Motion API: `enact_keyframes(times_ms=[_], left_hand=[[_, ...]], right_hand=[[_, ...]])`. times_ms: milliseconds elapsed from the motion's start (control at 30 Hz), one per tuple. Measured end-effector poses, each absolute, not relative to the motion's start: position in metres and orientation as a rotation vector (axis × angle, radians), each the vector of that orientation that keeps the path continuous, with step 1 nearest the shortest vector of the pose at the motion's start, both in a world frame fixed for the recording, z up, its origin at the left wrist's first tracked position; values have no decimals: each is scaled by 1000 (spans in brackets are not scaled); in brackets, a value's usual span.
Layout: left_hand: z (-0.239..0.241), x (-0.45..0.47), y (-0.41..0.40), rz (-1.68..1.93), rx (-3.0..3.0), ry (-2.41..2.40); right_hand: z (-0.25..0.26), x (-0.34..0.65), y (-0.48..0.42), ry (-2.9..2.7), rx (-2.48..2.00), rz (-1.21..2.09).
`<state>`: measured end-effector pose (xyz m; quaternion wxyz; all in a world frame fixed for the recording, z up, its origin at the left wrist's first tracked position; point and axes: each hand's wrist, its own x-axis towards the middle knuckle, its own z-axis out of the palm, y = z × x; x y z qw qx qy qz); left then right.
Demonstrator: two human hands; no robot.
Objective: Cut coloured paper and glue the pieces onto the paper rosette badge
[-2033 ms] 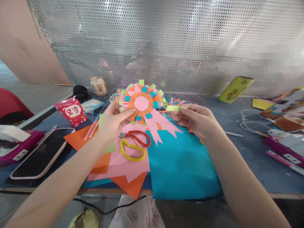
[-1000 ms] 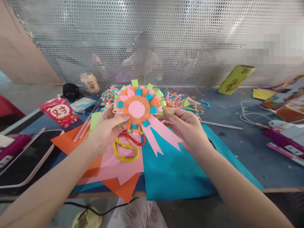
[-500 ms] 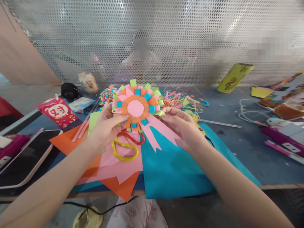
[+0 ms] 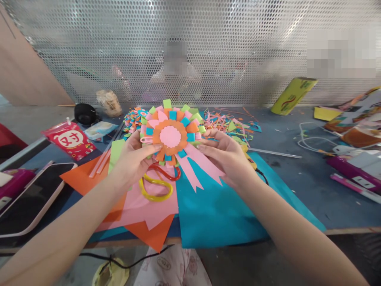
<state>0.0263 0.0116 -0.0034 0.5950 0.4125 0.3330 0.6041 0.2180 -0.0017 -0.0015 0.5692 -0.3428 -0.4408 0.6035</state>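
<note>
A paper rosette (image 4: 170, 136) is held up over the table between my two hands. It has a pink scalloped centre, an orange ring, looped strips in pink, orange, blue and green, and two pink notched tails. My left hand (image 4: 133, 161) grips its left edge, thumb on the front. On the right edge, my right hand (image 4: 224, 157) pinches it with thumb and fingers. Below the rosette lie scissors with a yellow and a red handle loop (image 4: 156, 190); their blades are hidden. Under them are pink paper (image 4: 154, 212), orange paper (image 4: 80, 174) and blue paper (image 4: 220, 214).
Paper scraps (image 4: 229, 123) are heaped behind the rosette. A phone (image 4: 35, 198) and a red packet (image 4: 70, 139) lie left. A yellow-green tube (image 4: 293, 96) leans by the perforated metal panel (image 4: 226, 47). White cable (image 4: 309, 139) and a pink pen (image 4: 354, 188) lie right.
My right thumb and fingers have shifted slightly left, further onto the rosette's right edge. The rosette and my left hand stay almost in place; the view has tilted slightly.
</note>
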Motion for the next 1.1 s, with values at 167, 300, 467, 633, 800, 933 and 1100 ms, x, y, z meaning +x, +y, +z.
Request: enact_keyframes(times_ms=[167,300,467,633,800,933,1100], left_hand=[[-5,27,12,1419,976,773],[-6,28,12,1445,1010,792],[-9,27,10,1511,1123,773],[-12,29,9,1510,1201,777],[-11,31,9,1504,1164,781],[-9,32,7,1473,1134,791],[-9,31,7,1489,1127,801]], right_hand=[[-3,218,0,-1043,-822,1404],[-1,220,1,-1038,-852,1422],[-3,219,3,-1065,-841,1430],[-7,217,3,-1094,-813,1382],[-6,216,3,-1103,-837,1400],[-5,217,2,-1097,-834,1427],[-5,219,3,-1082,-883,1415]])
